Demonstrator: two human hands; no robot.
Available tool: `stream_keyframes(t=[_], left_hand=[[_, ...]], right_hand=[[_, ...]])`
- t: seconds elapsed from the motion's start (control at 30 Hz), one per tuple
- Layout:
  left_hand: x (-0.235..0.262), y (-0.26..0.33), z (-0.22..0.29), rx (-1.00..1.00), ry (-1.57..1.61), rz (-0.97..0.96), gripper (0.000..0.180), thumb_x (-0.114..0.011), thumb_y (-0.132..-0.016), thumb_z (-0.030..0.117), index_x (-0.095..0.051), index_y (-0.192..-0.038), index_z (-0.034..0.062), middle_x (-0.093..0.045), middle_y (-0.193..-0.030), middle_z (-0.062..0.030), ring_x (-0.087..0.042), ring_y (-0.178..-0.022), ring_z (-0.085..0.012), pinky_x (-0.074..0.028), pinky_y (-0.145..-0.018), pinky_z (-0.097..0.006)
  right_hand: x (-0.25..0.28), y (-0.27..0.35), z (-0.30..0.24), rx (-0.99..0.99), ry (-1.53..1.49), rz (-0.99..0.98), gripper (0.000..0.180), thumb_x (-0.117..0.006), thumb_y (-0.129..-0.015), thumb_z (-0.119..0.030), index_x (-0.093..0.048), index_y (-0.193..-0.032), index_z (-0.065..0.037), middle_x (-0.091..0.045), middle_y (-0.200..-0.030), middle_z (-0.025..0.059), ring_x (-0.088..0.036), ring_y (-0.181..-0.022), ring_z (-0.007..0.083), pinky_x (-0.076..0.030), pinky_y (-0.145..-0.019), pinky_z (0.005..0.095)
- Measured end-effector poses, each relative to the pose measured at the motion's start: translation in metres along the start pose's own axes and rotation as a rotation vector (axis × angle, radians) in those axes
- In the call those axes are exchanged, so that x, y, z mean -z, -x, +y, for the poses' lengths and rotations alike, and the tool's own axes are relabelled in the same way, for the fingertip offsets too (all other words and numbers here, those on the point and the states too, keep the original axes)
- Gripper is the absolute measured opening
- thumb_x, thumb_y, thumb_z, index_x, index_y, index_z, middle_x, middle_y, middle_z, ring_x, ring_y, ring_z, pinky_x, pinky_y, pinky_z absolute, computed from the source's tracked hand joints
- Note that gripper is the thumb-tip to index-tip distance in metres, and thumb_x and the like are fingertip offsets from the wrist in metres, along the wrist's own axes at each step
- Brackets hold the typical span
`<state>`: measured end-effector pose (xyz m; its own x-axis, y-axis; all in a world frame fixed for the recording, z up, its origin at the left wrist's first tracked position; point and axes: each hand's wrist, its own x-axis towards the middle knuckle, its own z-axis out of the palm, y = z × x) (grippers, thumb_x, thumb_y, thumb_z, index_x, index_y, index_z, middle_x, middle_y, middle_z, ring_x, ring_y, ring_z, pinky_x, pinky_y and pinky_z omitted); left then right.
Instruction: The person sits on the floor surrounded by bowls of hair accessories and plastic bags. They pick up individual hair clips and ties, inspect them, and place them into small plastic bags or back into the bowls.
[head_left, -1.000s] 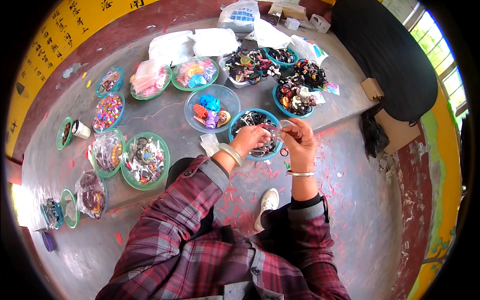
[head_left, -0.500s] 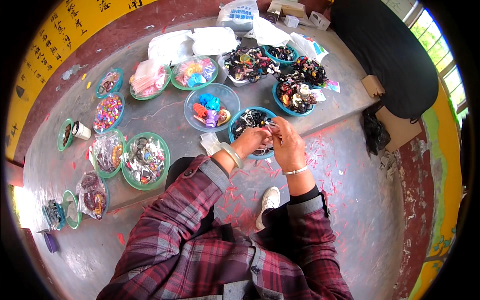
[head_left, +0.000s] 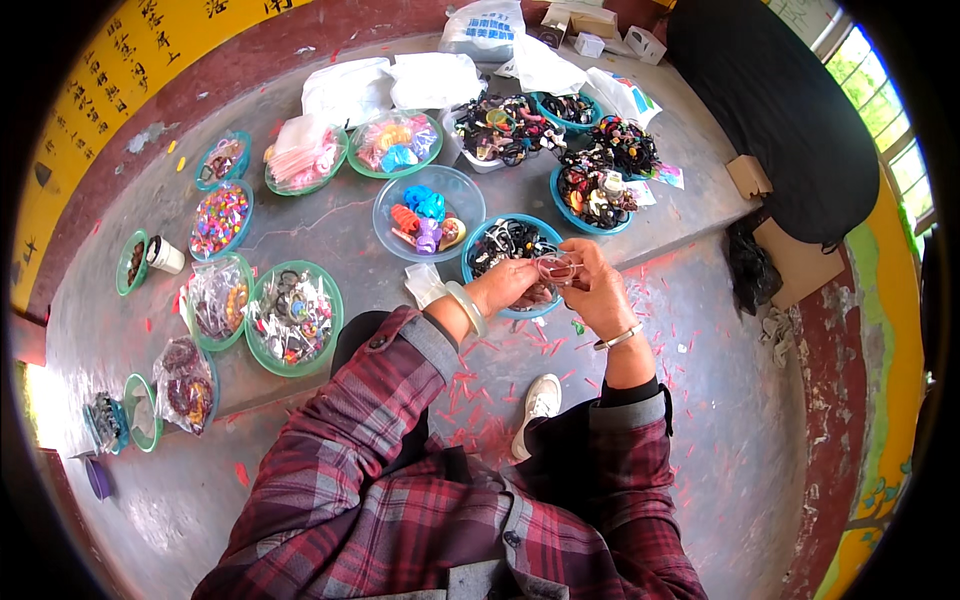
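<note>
Above the front edge of a blue basket (head_left: 469, 258) filled with dark hair ties (head_left: 505, 242), both my hands meet. Pinched between their fingertips is a small round loop-like piece (head_left: 557, 267), see-through with a dark reddish tint; its exact kind is too small to tell. My left hand (head_left: 505, 284), with a pale bangle at the wrist, is closed on its left side. My right hand (head_left: 597, 298), wearing a thin bracelet, grips its right side with thumb and fingers. A small clear bag (head_left: 425, 284) lies beside my left wrist.
Around the basket stand a clear bowl (head_left: 386, 240) of colourful pieces, a blue bowl (head_left: 570, 208) of hair accessories and a green basket (head_left: 335, 335) of packaged trinkets. Beads fill another bowl (head_left: 221, 217). Red scraps (head_left: 470, 405) litter the lower floor past the ledge. White bags (head_left: 347, 90) lie behind.
My right hand has shifted slightly right and down, turning its wrist. The round piece between my fingers now shows more widely. A small green bit now shows on the floor below my hands.
</note>
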<state>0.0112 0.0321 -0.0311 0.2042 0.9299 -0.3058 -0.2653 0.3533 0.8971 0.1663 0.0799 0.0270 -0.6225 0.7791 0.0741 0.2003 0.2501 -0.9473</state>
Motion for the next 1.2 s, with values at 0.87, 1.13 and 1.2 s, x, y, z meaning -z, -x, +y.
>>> stream_keyframes(t=[0.87, 1.13, 1.2], left_hand=[[-0.004, 0.01, 0.004, -0.052, 0.197, -0.128, 0.031, -0.041, -0.089, 0.031, -0.054, -0.106, 0.0087, -0.057, -0.098, 0.0002, -0.055, -0.09, -0.011, -0.048, -0.074, -0.03], [-0.01, 0.02, 0.021, -0.008, 0.227, -0.083, 0.031, -0.045, -0.088, 0.033, -0.053, -0.106, 0.0091, -0.057, -0.097, -0.0015, -0.055, -0.089, -0.0121, -0.048, -0.075, -0.03], [-0.009, 0.02, 0.02, -0.014, 0.23, -0.082, 0.031, -0.045, -0.088, 0.032, -0.053, -0.106, 0.0088, -0.057, -0.097, -0.0019, -0.055, -0.09, -0.0126, -0.048, -0.075, -0.031]], right_hand=[[-0.007, 0.003, -0.009, 0.341, 0.621, 0.15, 0.009, -0.062, -0.063, -0.005, -0.062, -0.072, -0.007, -0.058, -0.066, 0.007, -0.055, -0.069, 0.0265, -0.045, -0.062, 0.0345], [-0.001, -0.001, -0.005, 0.409, 0.643, 0.232, 0.014, -0.06, -0.061, -0.003, -0.062, -0.075, -0.007, -0.06, -0.069, 0.008, -0.055, -0.068, 0.0264, -0.045, -0.063, 0.0345], [-0.003, 0.0, -0.006, 0.382, 0.617, 0.219, 0.013, -0.059, -0.062, -0.003, -0.061, -0.074, -0.007, -0.059, -0.068, 0.0084, -0.055, -0.068, 0.0267, -0.045, -0.063, 0.0349]])
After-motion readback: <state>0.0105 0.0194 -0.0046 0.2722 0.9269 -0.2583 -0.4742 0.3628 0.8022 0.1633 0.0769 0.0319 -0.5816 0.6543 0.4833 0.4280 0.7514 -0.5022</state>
